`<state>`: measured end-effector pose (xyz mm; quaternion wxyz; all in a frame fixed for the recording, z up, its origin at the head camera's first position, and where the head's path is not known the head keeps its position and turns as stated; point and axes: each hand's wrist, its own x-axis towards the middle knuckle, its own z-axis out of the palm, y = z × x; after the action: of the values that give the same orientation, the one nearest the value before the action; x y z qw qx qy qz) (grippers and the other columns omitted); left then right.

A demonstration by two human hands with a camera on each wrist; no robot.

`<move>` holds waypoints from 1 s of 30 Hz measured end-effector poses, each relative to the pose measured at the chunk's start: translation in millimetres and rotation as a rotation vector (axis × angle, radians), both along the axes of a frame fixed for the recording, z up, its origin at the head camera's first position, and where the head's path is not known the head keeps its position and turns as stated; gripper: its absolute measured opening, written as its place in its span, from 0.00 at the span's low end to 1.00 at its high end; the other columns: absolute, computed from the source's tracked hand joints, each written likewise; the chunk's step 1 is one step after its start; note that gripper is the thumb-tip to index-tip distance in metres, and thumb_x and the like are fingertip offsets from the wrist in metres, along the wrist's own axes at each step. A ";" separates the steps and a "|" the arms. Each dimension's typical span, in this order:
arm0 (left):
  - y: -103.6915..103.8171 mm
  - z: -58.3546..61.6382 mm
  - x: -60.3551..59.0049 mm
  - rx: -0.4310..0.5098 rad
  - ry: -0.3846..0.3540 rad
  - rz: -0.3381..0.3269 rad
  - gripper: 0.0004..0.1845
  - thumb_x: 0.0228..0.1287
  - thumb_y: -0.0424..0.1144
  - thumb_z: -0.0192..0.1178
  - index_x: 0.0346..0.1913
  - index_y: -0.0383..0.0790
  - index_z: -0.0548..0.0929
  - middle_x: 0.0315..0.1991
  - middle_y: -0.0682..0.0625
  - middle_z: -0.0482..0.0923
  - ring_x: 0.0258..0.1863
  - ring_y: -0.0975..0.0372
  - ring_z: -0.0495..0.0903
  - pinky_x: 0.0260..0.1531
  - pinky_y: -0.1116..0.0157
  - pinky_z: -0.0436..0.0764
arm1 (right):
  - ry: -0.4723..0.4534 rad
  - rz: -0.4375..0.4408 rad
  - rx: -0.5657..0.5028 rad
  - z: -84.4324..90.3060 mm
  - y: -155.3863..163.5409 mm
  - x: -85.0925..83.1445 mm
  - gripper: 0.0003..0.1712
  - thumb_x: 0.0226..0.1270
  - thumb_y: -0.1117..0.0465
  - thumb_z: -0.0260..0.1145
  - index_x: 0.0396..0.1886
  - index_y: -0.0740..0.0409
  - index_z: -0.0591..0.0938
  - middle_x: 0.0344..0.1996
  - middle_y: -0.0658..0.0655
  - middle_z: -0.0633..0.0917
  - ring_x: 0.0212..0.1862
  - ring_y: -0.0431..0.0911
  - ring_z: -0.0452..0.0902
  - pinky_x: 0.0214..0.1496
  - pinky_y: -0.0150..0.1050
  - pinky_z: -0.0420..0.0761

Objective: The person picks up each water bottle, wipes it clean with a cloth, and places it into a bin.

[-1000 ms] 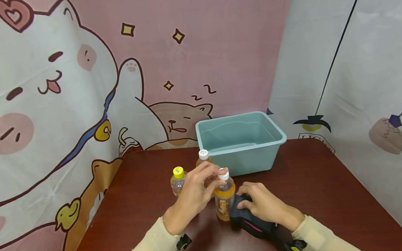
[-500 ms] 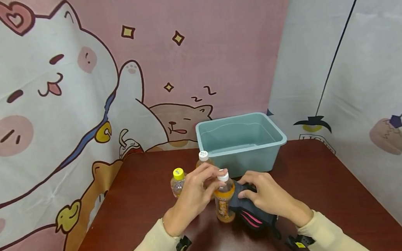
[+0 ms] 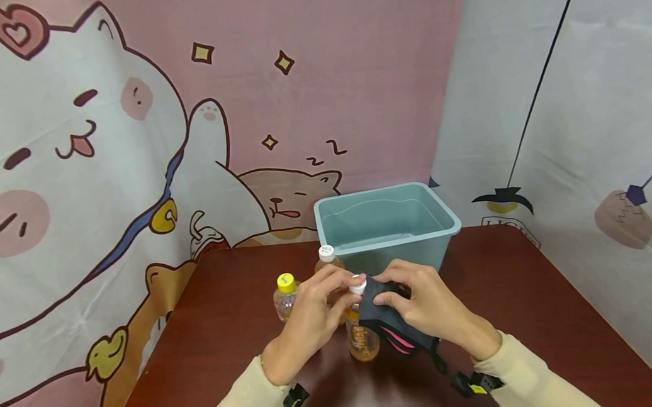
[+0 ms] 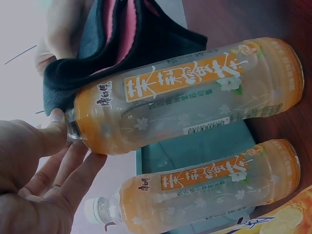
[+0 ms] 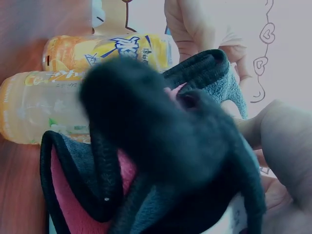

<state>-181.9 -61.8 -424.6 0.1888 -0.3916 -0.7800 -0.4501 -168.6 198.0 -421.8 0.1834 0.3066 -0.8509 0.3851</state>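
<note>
Dark cloth against orange bottle

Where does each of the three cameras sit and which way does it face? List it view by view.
Head: looks forward and down over the table; shows both sleeved forearms, the left hand at the front bottle, the right hand pressing the dark cloth on it; the teal tub behind.
Left wrist: looks from the left hand along two orange-labelled bottles; shows its fingers at the bottle's neck.
Right wrist: looks close onto the cloth; shows the right hand at the right edge.
Shared: bottle and cloth appear in all three views.
</note>
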 end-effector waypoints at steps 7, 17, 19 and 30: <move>0.4 1.3 -0.7 -0.016 -0.013 0.004 0.18 0.72 0.30 0.79 0.61 0.42 0.95 0.53 0.49 0.91 0.52 0.57 0.96 0.52 0.70 0.94 | 0.004 0.000 0.023 3.5 -1.6 -1.2 0.13 0.72 0.66 0.86 0.53 0.52 0.96 0.42 0.45 0.90 0.39 0.33 0.84 0.37 0.32 0.88; 2.4 -1.3 -0.6 -0.024 0.003 0.004 0.18 0.70 0.32 0.81 0.60 0.43 0.95 0.53 0.50 0.91 0.51 0.58 0.95 0.52 0.71 0.94 | -0.038 0.001 0.064 -8.1 8.7 0.6 0.11 0.72 0.64 0.85 0.51 0.52 0.96 0.42 0.45 0.92 0.40 0.31 0.84 0.38 0.30 0.87; 2.3 -0.8 -1.2 -0.028 -0.001 0.004 0.18 0.70 0.32 0.80 0.61 0.43 0.95 0.53 0.50 0.91 0.51 0.59 0.96 0.52 0.72 0.94 | -0.038 0.000 0.070 -10.5 10.0 0.4 0.11 0.72 0.64 0.85 0.51 0.52 0.96 0.42 0.44 0.92 0.40 0.31 0.85 0.38 0.31 0.87; -0.4 -0.8 -2.1 -0.013 0.031 -0.004 0.18 0.70 0.30 0.81 0.60 0.41 0.94 0.52 0.48 0.91 0.48 0.58 0.96 0.49 0.71 0.94 | -0.138 0.011 0.172 -32.0 11.7 -3.9 0.08 0.74 0.64 0.84 0.47 0.50 0.94 0.41 0.43 0.89 0.42 0.32 0.83 0.42 0.31 0.88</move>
<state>-184.0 -62.1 -425.4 0.1973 -0.4014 -0.7791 -0.4392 -172.5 209.7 -453.8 0.0953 0.2989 -0.8897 0.3317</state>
